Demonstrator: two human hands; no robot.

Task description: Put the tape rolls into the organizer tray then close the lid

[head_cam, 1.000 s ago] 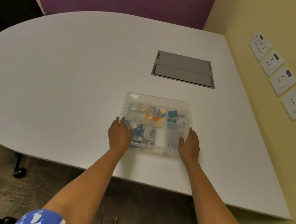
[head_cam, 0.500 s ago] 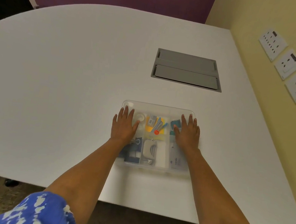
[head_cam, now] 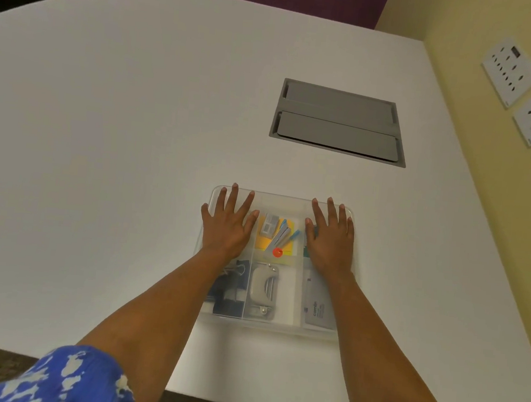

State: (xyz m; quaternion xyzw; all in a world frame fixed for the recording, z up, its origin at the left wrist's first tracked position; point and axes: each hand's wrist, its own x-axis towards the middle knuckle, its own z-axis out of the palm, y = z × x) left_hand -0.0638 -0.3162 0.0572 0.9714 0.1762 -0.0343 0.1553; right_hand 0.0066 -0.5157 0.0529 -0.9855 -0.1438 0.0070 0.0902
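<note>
Flat, both hands — left hand, right hand — press one lid

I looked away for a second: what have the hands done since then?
Both hands slid from the near corners of the organizer tray to its far end. The left hand and right hand now lie flat, fingers spread, on the clear lid. The contents look unchanged.

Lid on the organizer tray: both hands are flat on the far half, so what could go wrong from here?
1. The left hand and right hand press only the far half of the lid; the near edge may stay unseated.
2. The organizer tray sits near the table edge; a push toward the person could slide it off.
</note>
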